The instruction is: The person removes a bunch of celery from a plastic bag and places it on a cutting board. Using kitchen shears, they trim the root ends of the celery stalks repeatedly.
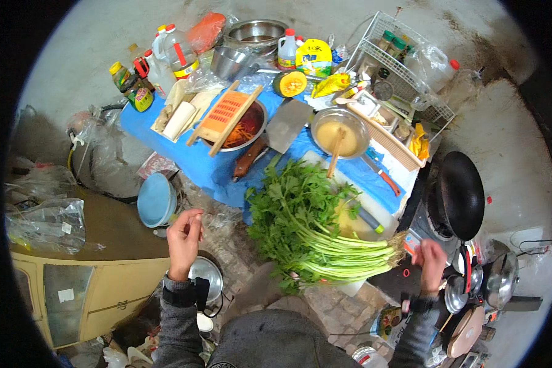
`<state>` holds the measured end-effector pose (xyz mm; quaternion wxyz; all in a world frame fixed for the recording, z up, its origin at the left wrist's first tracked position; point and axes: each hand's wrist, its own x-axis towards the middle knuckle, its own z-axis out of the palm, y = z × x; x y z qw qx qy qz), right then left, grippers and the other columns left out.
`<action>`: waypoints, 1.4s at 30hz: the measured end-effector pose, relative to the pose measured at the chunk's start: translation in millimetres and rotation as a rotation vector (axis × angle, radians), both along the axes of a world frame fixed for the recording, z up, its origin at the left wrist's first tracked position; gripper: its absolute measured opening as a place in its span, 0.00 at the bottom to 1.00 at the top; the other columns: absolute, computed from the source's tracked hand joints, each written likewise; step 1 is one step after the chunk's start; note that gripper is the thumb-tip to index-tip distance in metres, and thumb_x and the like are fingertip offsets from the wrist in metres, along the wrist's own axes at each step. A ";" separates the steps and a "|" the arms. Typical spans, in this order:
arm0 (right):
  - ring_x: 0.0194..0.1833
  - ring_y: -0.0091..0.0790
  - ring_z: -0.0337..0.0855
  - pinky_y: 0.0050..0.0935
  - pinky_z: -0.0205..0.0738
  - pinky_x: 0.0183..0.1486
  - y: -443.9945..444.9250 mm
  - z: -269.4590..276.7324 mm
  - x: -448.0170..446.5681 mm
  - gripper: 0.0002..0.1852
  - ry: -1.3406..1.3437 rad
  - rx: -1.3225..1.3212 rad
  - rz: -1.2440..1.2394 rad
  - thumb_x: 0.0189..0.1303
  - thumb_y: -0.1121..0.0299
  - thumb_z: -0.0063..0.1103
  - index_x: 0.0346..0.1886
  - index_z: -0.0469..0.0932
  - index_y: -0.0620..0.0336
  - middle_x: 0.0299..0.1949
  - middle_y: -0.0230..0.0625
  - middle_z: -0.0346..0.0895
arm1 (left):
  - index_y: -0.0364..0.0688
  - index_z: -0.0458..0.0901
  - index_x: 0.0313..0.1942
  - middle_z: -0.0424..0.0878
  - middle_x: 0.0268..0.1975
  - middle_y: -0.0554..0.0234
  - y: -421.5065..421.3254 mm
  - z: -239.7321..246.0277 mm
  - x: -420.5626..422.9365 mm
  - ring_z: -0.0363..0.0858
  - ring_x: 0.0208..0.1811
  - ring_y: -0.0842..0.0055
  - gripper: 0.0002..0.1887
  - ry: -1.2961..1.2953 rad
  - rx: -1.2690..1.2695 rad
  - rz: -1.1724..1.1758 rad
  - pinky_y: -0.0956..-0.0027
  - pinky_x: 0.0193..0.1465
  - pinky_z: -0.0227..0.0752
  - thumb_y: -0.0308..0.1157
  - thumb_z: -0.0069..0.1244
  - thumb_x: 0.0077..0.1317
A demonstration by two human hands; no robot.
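A large bunch of leafy celery (340,253) lies across the near edge of the blue-covered table, its roots to the right. My right hand (428,261) is just beyond the roots, fingers curled; whether it holds anything is unclear. Left of the leaves, my left hand (186,234) is raised over the floor with thumb and fingers drawn together; no held object can be made out. A cutting board (377,202) is partly under the celery, with a knife handle (370,220) on it. Behind stand a bowl of pale liquid (340,133) with chopsticks (336,152) and a cleaver (287,124).
An orange grater (225,115) rests over a bowl of shredded carrot (244,133). A cut pumpkin (290,84) and bottles (179,50) stand farther back. A red-handled knife (386,179) lies at right, near a black wok (462,195). A blue bowl (155,200) is at left.
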<state>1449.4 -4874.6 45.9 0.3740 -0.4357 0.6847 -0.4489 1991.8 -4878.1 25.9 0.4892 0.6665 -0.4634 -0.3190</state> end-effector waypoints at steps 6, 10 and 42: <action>0.26 0.26 0.80 0.23 0.76 0.29 -84.1 36.7 92.4 0.09 -0.150 0.081 0.285 0.67 0.71 0.55 0.43 0.77 0.69 0.30 0.38 0.80 | 0.35 0.81 0.43 0.73 0.21 0.73 -6.3 -4.6 61.3 0.67 0.21 0.89 0.09 0.078 -0.029 0.123 0.81 0.23 0.61 0.29 0.46 0.71; 0.26 0.26 0.79 0.23 0.76 0.29 -92.7 61.6 151.3 0.09 -0.083 0.171 0.384 0.67 0.74 0.54 0.44 0.77 0.73 0.31 0.38 0.79 | 0.33 0.80 0.44 0.74 0.24 0.72 -47.3 -26.1 86.9 0.70 0.24 0.88 0.09 0.093 -0.013 0.035 0.79 0.26 0.65 0.28 0.47 0.70; 0.25 0.43 0.85 0.28 0.84 0.24 -238.8 -27.6 434.6 0.16 -0.409 0.299 0.214 0.68 0.73 0.43 0.54 0.61 0.73 0.41 0.54 0.78 | 0.37 0.76 0.30 0.73 0.37 0.52 -156.5 24.1 218.2 0.78 0.31 0.56 0.13 -0.621 0.259 -0.776 0.54 0.32 0.72 0.36 0.59 0.52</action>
